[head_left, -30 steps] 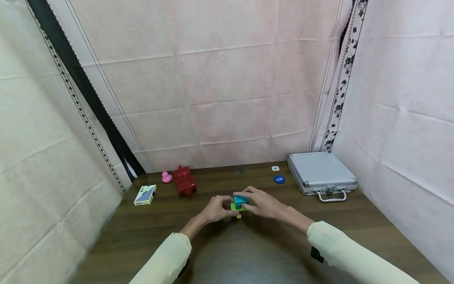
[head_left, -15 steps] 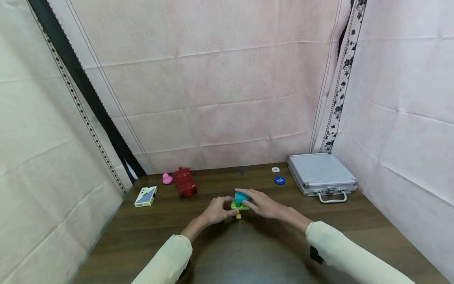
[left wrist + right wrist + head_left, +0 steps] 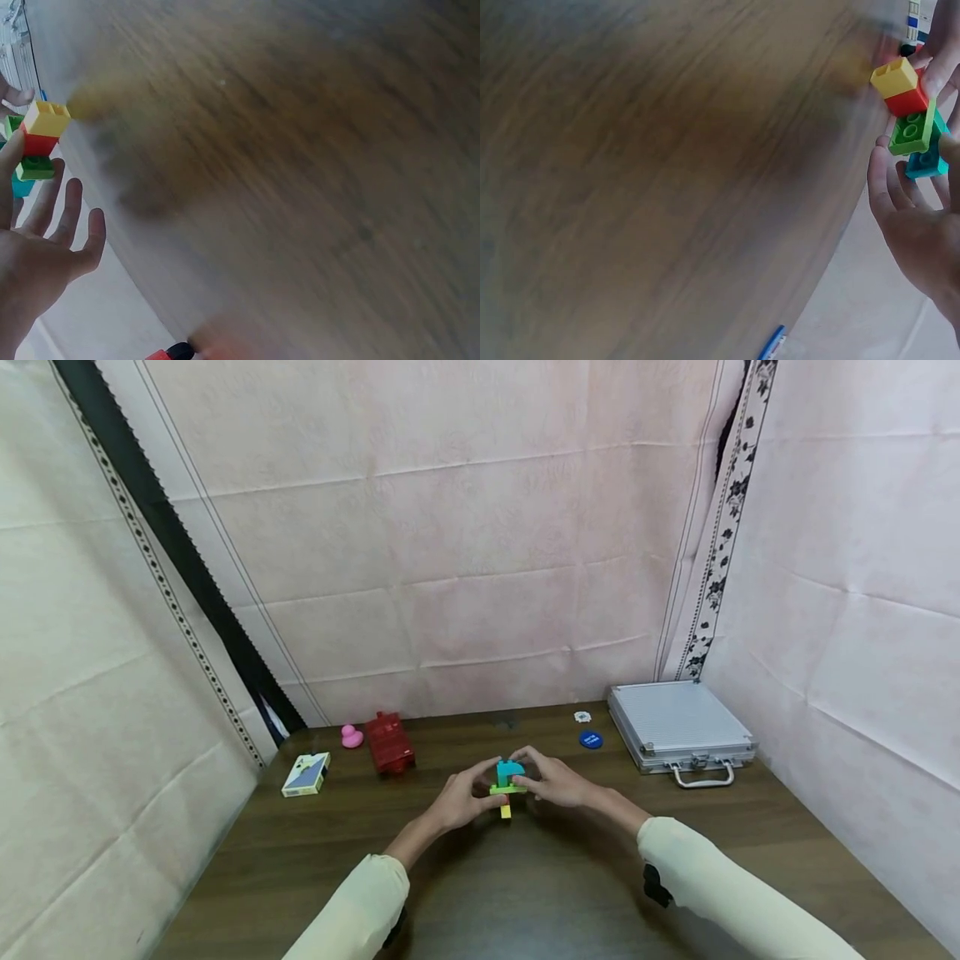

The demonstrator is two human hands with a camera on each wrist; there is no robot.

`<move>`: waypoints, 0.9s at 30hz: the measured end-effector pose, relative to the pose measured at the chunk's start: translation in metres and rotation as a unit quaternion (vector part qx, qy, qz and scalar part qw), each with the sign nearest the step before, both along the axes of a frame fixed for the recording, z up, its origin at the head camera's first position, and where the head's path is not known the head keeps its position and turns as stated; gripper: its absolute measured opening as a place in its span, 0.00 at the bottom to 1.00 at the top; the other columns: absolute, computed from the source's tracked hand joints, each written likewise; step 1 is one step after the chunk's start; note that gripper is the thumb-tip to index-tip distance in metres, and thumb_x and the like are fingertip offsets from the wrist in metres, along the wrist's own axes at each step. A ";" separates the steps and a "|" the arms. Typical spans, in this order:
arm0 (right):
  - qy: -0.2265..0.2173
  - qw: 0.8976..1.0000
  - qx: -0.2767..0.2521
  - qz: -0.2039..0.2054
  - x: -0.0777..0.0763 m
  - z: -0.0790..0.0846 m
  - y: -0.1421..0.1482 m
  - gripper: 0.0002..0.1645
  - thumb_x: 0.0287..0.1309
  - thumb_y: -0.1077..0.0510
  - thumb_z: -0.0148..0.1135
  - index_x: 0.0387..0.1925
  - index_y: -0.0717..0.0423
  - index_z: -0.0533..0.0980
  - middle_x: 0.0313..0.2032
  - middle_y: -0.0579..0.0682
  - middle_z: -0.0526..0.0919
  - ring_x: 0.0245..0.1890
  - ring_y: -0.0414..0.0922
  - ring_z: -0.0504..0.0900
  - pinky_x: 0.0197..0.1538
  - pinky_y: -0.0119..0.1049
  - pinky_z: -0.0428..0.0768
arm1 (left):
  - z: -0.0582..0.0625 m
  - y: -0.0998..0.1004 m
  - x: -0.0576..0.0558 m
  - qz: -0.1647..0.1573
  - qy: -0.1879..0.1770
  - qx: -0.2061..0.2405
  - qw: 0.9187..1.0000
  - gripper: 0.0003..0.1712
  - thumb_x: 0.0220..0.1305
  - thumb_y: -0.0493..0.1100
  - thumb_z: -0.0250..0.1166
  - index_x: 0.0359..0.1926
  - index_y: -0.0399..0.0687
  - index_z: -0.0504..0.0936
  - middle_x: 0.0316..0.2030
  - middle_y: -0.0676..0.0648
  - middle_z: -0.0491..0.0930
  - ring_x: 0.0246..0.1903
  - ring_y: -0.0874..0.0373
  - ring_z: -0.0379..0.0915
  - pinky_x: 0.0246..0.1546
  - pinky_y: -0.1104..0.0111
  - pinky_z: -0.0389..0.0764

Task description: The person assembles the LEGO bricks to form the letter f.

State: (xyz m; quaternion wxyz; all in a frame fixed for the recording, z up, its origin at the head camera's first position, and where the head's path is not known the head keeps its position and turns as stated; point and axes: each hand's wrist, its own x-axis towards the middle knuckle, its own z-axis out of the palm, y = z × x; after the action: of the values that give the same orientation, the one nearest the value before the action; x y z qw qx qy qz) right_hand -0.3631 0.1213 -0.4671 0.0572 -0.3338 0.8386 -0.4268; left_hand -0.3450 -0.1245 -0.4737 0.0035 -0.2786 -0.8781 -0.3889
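A small stack of toy building bricks is held upright between both hands at the middle of the table, in the head view. On top sits a teal brick (image 3: 502,772), under it a lime green brick (image 3: 910,133), then a red brick (image 3: 907,102) and a yellow brick (image 3: 506,812) lowest. My left hand (image 3: 453,803) pinches the stack from the left, its thumb at the red brick. From the right, my right hand (image 3: 561,785) holds the teal brick, thumb in front and fingers arched behind. The fingertips behind the bricks are partly hidden.
On the wooden table (image 3: 465,902), a card box (image 3: 306,774), a pink rubber duck (image 3: 351,737) and a red box-like toy (image 3: 390,743) stand back left. A white chip (image 3: 582,717), a blue disc (image 3: 591,739) and a silver case (image 3: 678,727) lie back right. Cloth walls surround the table.
The stack has risen a little and tipped upright, so the red and more of the yellow brick show. The right fingers have shifted from over the teal brick to its right side.
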 end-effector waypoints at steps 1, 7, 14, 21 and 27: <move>0.002 1.000 0.005 0.000 0.000 -0.001 0.001 0.27 0.77 0.56 0.59 0.70 0.58 0.65 0.63 0.62 0.76 0.49 0.53 0.85 0.46 0.45 0.85 | 0.000 0.000 -0.001 0.003 -0.004 -0.001 1.000 0.41 0.69 0.52 0.71 0.77 0.49 0.67 0.54 0.42 0.85 0.53 0.49 0.82 0.52 0.51 0.83; 0.032 0.998 0.044 -0.014 0.002 -0.006 0.004 0.35 0.72 0.55 0.65 0.74 0.61 0.66 0.62 0.60 0.73 0.57 0.56 0.82 0.57 0.50 0.81 | -0.002 0.000 -0.002 0.020 -0.025 -0.016 0.999 0.40 0.69 0.54 0.71 0.76 0.46 0.69 0.57 0.42 0.83 0.55 0.48 0.80 0.54 0.51 0.81; 0.028 0.998 0.042 -0.029 0.000 -0.008 0.001 0.32 0.70 0.56 0.67 0.70 0.61 0.70 0.59 0.57 0.80 0.57 0.53 0.82 0.56 0.49 0.82 | 0.000 0.000 -0.003 0.026 -0.020 -0.006 0.999 0.37 0.69 0.53 0.71 0.72 0.43 0.73 0.65 0.40 0.78 0.62 0.44 0.76 0.61 0.48 0.76; 0.028 0.997 0.056 -0.039 -0.002 -0.011 -0.003 0.31 0.71 0.56 0.66 0.69 0.62 0.70 0.56 0.57 0.84 0.57 0.53 0.83 0.58 0.51 0.81 | -0.002 -0.001 -0.005 0.032 -0.039 -0.007 0.999 0.34 0.71 0.53 0.69 0.71 0.43 0.75 0.65 0.40 0.78 0.64 0.45 0.74 0.63 0.47 0.75; 0.039 0.995 0.087 -0.041 -0.004 -0.017 -0.003 0.31 0.71 0.56 0.66 0.69 0.66 0.71 0.53 0.57 0.85 0.54 0.52 0.84 0.55 0.49 0.82 | -0.002 0.001 -0.002 0.027 -0.053 -0.014 0.998 0.30 0.74 0.51 0.66 0.69 0.41 0.76 0.62 0.41 0.80 0.61 0.47 0.76 0.61 0.49 0.76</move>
State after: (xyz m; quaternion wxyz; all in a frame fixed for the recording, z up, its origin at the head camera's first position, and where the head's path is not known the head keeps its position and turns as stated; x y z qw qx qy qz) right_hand -0.3675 0.1180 -0.4839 0.0352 -0.3091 0.8871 -0.3411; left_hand -0.3473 -0.1233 -0.4759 -0.0368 -0.2336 -0.8896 -0.3907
